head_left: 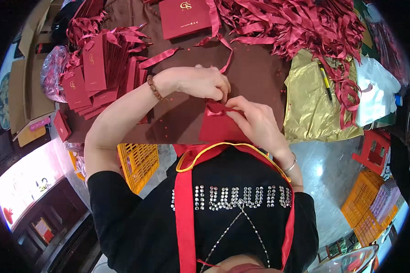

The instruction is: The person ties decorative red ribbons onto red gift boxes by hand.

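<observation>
A small dark-red paper bag (221, 128) lies at the table's near edge, close to my body. A shiny red ribbon (215, 112) crosses its upper part. My left hand (205, 85) is closed at the bag's top edge, fingertips pinched on the ribbon; the exact grip is partly hidden. To its right, my right hand (258, 122) pinches the bag's top right side, thumb and fingers close to the ribbon. The two hands' fingertips nearly meet.
Stacked red bags (95, 68) with ribbons stand at left. A larger red bag (185, 20) lies at the back, beside a big ribbon heap (296, 27). Gold wrapping (305, 104) with a yellow-black pen (325, 83) lies right. Orange crates (362, 200) stand below.
</observation>
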Demonstrator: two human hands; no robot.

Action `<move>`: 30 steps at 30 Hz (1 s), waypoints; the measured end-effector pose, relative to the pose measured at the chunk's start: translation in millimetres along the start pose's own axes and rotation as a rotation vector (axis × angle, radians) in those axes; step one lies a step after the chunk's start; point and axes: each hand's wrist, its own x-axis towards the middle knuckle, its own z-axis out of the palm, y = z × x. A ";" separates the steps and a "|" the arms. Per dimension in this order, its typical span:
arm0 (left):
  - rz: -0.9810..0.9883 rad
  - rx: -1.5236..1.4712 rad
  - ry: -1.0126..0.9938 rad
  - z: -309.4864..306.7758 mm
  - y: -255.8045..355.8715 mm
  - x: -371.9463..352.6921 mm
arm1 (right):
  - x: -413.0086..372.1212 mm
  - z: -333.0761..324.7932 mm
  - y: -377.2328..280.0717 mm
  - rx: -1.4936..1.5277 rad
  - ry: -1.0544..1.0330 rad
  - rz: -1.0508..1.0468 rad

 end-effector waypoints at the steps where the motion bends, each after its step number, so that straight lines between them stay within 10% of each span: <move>1: 0.004 0.002 0.001 0.3 -0.6 1.4 | -0.3 1.8 0.0 -0.043 0.020 -0.047; 9: 0.287 -0.377 -0.300 15.9 -22.3 22.3 | -1.3 2.2 -6.7 -0.124 0.028 -0.113; 30: -0.070 -0.824 0.551 13.4 -28.0 33.9 | 16.6 -10.5 15.3 0.257 -0.182 0.159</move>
